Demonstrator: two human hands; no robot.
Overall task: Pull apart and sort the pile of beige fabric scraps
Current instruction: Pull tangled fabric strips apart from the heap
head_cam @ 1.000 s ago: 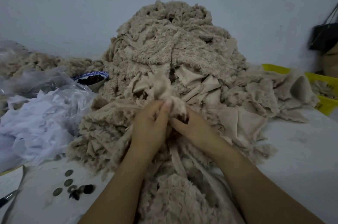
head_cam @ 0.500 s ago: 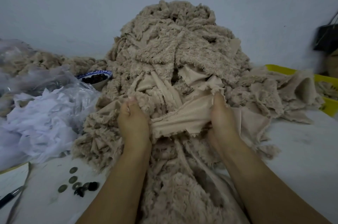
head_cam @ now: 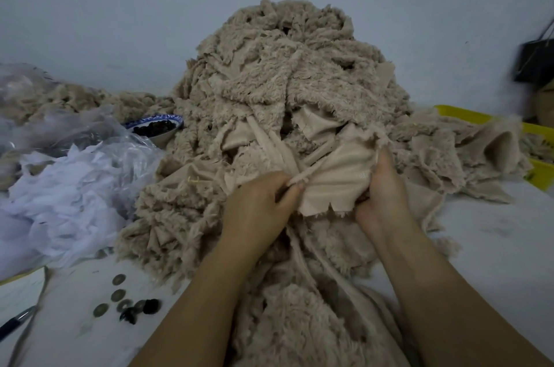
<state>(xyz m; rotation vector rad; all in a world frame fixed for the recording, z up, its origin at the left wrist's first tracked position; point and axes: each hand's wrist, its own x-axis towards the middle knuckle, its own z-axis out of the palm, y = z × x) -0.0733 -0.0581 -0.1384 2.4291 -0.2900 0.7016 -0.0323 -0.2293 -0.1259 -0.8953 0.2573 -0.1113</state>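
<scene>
**A:** Hands status?

**B:** Both are loaded on the same piece. The left grip (head_cam: pixel 260 202) is curled, its thumb and fingertips pinching the left end of one smooth-backed scrap (head_cam: pixel 338 181) where it bunches into a narrow roll. The right grip (head_cam: pixel 380 193) is curled round the scrap's right edge, with the thumb lying up along it.

**A:** So the scrap sits between them?

**B:** Yes. It's fanned out between the two grips, smooth side up, with the ragged lower edge hanging just below the left fingertips.

**A:** And the pile?

**B:** The pile of beige fabric scraps (head_cam: pixel 299 82) rises directly behind both grips and touches the scrap's far edge. More fluffy pieces lie under the wrists and run down between the forearms.

**A:** Anything else on the bench (head_cam: pixel 494 247)?

**B:**
- **Left of the left grip:** a heap of white crumpled material (head_cam: pixel 60 202). Beyond it a blue-rimmed bowl (head_cam: pixel 156 127) of dark bits sits against the pile's flank.
- **Beside the left forearm:** a few coins (head_cam: pixel 118 294) and some small dark pieces. A pen (head_cam: pixel 12 327) lies further left.
- **Right of the right grip, well apart:** a yellow bin (head_cam: pixel 539 169) with scraps draped over its rim.
</scene>
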